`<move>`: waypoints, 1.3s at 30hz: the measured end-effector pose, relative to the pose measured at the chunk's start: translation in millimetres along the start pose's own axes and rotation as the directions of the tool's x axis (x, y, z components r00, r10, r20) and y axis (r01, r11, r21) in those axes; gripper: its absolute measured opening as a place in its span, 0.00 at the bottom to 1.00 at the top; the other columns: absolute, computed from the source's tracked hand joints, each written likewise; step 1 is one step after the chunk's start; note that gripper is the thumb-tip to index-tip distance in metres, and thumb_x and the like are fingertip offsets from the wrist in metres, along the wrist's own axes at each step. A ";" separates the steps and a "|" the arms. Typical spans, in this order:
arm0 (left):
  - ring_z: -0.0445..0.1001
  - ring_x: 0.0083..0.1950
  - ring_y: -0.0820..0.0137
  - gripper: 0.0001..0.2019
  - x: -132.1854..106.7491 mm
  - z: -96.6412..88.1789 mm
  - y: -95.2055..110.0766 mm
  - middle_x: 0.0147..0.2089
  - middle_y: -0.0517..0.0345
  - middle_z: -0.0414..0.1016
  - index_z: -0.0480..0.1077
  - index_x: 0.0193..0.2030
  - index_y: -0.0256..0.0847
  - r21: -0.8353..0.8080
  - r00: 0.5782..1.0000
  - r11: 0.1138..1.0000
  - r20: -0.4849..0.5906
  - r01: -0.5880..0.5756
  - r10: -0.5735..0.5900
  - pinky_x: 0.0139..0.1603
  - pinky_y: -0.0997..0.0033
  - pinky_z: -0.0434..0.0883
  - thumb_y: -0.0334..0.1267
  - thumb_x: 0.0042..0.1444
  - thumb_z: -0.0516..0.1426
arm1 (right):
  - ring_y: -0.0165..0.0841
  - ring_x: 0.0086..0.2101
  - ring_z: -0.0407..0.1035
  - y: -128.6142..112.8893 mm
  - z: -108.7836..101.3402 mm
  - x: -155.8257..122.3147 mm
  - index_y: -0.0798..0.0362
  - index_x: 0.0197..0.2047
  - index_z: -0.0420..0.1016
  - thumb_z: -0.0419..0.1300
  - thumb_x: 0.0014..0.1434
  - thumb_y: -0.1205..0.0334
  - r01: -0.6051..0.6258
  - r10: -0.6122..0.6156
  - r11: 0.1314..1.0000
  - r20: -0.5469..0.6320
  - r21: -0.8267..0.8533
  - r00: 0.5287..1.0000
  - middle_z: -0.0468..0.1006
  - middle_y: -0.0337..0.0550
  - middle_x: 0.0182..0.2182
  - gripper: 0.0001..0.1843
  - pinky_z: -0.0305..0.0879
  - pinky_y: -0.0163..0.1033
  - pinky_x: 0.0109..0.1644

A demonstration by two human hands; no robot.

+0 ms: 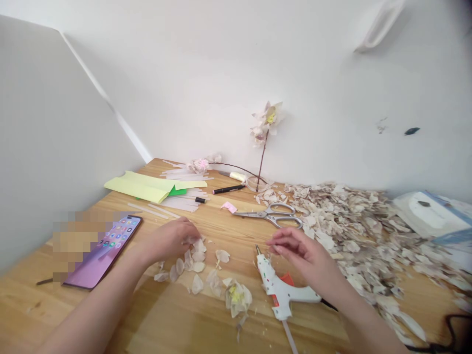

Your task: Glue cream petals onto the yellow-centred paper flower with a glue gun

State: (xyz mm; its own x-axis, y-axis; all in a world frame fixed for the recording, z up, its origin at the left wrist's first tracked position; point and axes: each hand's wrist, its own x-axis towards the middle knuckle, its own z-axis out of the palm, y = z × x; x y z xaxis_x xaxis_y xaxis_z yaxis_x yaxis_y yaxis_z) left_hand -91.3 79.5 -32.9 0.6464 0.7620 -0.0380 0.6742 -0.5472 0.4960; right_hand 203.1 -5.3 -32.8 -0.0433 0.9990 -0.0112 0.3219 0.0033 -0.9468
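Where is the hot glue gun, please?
The hot glue gun lies lower centre in the head view, just below the right hand, beside the petal cluster.

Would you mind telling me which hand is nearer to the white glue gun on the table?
The right hand is nearer, just above and behind the tip of the glue gun. The left hand is farther away, to the gun's left, beside loose petals.
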 end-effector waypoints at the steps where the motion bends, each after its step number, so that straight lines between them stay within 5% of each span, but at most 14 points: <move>1: 0.72 0.39 0.66 0.15 0.9 0.6 -1.3 0.35 0.57 0.76 0.75 0.33 0.44 0.008 1.000 1.000 0.009 0.007 -0.007 0.40 0.69 0.66 0.27 0.43 0.51 | 0.40 0.38 0.74 2.0 -2.1 1.4 0.49 0.37 0.68 0.57 0.54 0.58 -0.005 0.006 1.000 -0.014 0.029 1.000 0.79 0.45 0.37 0.07 0.66 0.49 0.45; 7: 0.72 0.44 0.63 0.13 1.2 1.5 -12.2 0.43 0.53 0.76 0.73 0.40 0.41 0.017 0.997 0.997 -0.005 0.081 -0.081 0.46 0.66 0.66 0.36 0.52 0.50 | 0.37 0.40 0.71 8.0 -4.2 6.7 0.50 0.37 0.69 0.57 0.54 0.51 -0.003 0.003 1.000 -0.037 -0.011 0.999 0.76 0.46 0.40 0.12 0.67 0.44 0.45; 15: 0.73 0.41 0.65 0.13 3.6 -4.4 -20.8 0.41 0.55 0.76 0.72 0.40 0.43 -0.090 0.971 0.976 -0.121 0.197 -0.207 0.39 0.69 0.67 0.43 0.53 0.51 | 0.29 0.23 0.66 10.0 0.6 7.6 0.50 0.26 0.64 0.57 0.55 0.59 0.076 -0.080 0.996 -0.092 -0.043 0.993 0.67 0.33 0.21 0.08 0.64 0.35 0.30; 20: 0.72 0.28 0.69 0.16 5.6 -3.0 -12.5 0.30 0.58 0.76 0.71 0.33 0.42 -0.188 0.948 0.952 -0.166 0.240 -0.272 0.30 0.72 0.64 0.48 0.56 0.47 | 0.29 0.21 0.66 14.4 2.0 10.9 0.50 0.26 0.64 0.58 0.53 0.58 0.042 -0.040 0.999 -0.078 0.027 0.996 0.68 0.33 0.19 0.08 0.64 0.36 0.28; 24: 0.68 0.20 0.74 0.17 5.7 2.2 8.7 0.26 0.61 0.75 0.67 0.27 0.41 -0.316 0.960 0.924 -0.104 0.216 -0.260 0.23 0.75 0.62 0.48 0.57 0.46 | 0.29 0.21 0.67 16.6 2.9 10.5 0.50 0.27 0.63 0.58 0.54 0.54 0.019 -0.014 0.996 -0.058 0.091 0.998 0.70 0.33 0.20 0.11 0.65 0.37 0.29; 27: 0.66 0.18 0.77 0.16 7.5 11.2 25.2 0.28 0.60 0.76 0.64 0.29 0.40 -0.488 0.970 0.851 -0.032 0.194 -0.240 0.20 0.78 0.62 0.48 0.58 0.46 | 0.28 0.21 0.68 14.4 8.9 7.2 0.50 0.28 0.62 0.58 0.54 0.51 -0.015 0.021 0.989 -0.041 0.147 0.999 0.72 0.34 0.21 0.13 0.66 0.36 0.28; 34: 0.63 0.12 0.80 0.15 11.6 41.4 62.3 0.20 0.62 0.74 0.59 0.29 0.41 -0.866 0.977 0.455 0.153 0.206 -0.150 0.12 0.83 0.52 0.51 0.55 0.49 | 0.30 0.29 0.71 7.2 45.6 -0.3 0.48 0.36 0.57 0.65 0.48 0.52 -0.117 0.098 0.862 0.065 0.493 0.993 0.74 0.35 0.30 0.20 0.69 0.39 0.34; 39: 0.64 0.13 0.81 0.15 10.6 50.5 80.7 0.20 0.62 0.73 0.60 0.29 0.39 -0.853 0.972 0.468 0.182 0.231 -0.149 0.12 0.84 0.53 0.50 0.55 0.50 | 0.26 0.30 0.69 3.5 54.9 -3.1 0.48 0.36 0.57 0.67 0.47 0.59 -0.116 0.073 0.832 0.100 0.543 0.992 0.74 0.31 0.28 0.21 0.66 0.34 0.36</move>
State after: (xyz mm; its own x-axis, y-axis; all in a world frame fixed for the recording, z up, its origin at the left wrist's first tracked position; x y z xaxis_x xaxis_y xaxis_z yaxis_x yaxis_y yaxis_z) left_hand -12.0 26.0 -37.1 0.5925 0.7596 -0.2684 0.1599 0.2156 0.9633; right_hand 152.4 -10.9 -53.7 -0.1137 0.9871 -0.1128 -0.2406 -0.1375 -0.9608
